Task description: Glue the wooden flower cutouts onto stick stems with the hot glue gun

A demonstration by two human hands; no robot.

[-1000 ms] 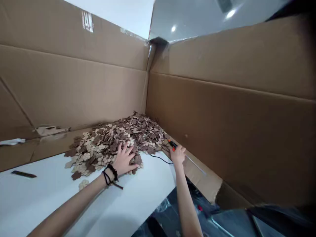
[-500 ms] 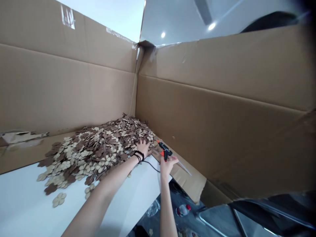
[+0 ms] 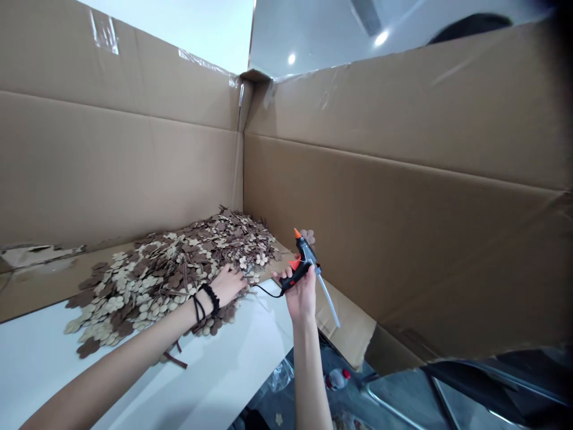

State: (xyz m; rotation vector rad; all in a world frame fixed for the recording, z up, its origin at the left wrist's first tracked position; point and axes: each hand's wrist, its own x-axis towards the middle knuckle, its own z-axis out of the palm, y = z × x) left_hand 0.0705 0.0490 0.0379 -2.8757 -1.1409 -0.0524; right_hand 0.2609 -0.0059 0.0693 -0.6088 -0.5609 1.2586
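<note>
Black and orange, the glue gun (image 3: 302,263) tilts nozzle-up in the head view, the right hand's (image 3: 302,295) grip clenched around its handle. 1 pale stick (image 3: 329,301) juts from its back. The left hand (image 3: 227,283) touches the flower pieces (image 3: 179,269) heaped partly on the white surface (image 3: 233,370); whether its grip holds any cannot be told.

The glue gun (image 3: 301,263), low beside the right end of the flower pile (image 3: 179,263) before, is now raised, tipped more steeply and a little farther from that end, with the right hand (image 3: 301,294) around its handle. The left hand (image 3: 229,283) has come back from the pile's right end to its front edge. A flower piece (image 3: 308,236) now shows behind the nozzle (image 3: 297,233), right of the pile.
</note>
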